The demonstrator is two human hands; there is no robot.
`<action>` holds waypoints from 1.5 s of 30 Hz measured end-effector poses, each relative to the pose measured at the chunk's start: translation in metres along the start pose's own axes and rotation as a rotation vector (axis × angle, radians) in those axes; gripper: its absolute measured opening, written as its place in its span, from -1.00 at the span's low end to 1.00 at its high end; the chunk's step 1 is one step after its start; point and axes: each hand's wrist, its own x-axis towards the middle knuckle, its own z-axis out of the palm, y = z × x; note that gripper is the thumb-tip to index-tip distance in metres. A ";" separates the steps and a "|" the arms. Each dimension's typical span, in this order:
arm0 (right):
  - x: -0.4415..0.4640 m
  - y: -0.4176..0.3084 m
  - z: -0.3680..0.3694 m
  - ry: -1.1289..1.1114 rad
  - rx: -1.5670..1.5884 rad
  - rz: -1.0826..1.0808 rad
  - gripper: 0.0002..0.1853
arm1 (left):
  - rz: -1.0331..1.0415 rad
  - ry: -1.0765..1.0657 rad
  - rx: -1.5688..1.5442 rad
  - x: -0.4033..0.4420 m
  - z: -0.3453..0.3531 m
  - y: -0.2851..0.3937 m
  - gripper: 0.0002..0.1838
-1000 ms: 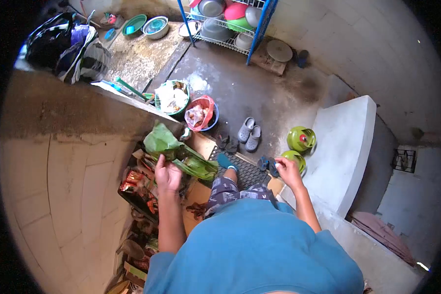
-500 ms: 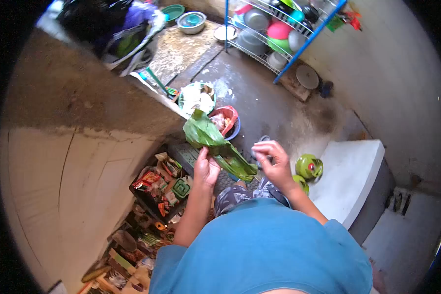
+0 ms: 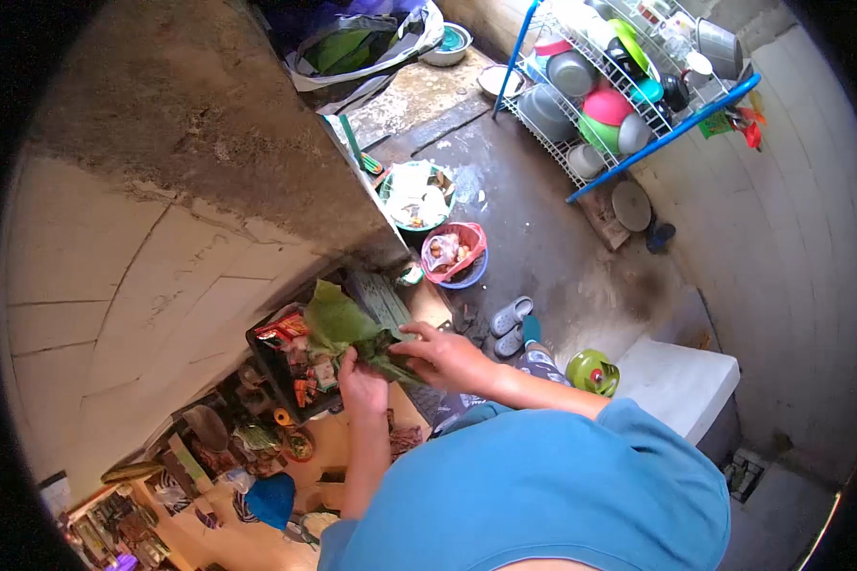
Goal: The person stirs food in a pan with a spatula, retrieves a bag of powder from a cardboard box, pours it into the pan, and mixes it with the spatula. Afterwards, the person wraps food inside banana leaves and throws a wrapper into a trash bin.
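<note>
A folded green banana leaf is held in front of my body, over the edge of the dark crate. My left hand grips its lower side from beneath, the thumb up against the leaf. At the leaf's right end, the fingers of my right hand close on it from above. Whether anything lies inside the folds cannot be made out.
Packets fill a black crate below the leaf. Ahead on the floor are a pink basket, a green basket and grey clogs. A dish rack stands beyond. Rightward are a green gas cylinder and white ledge.
The leaf and both hands have moved left, towards the crate, as my view turned. My right hand, earlier raised apart from the leaf, now grips its right end.
</note>
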 end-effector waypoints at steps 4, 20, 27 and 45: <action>0.008 0.018 0.005 -0.097 0.063 -0.052 -0.60 | 0.045 0.046 0.013 0.006 -0.020 -0.015 -0.66; -0.058 0.202 -0.138 -0.270 0.072 -0.201 -0.70 | 0.131 0.091 -0.174 0.057 0.012 -0.265 -0.65; -0.095 0.224 -0.219 -0.035 0.023 -0.222 -0.78 | 0.175 -0.029 -0.024 0.060 0.080 -0.330 -0.65; -0.114 0.275 -0.197 -0.084 0.150 -0.035 -0.58 | 0.378 0.039 -0.093 0.038 0.100 -0.375 -0.72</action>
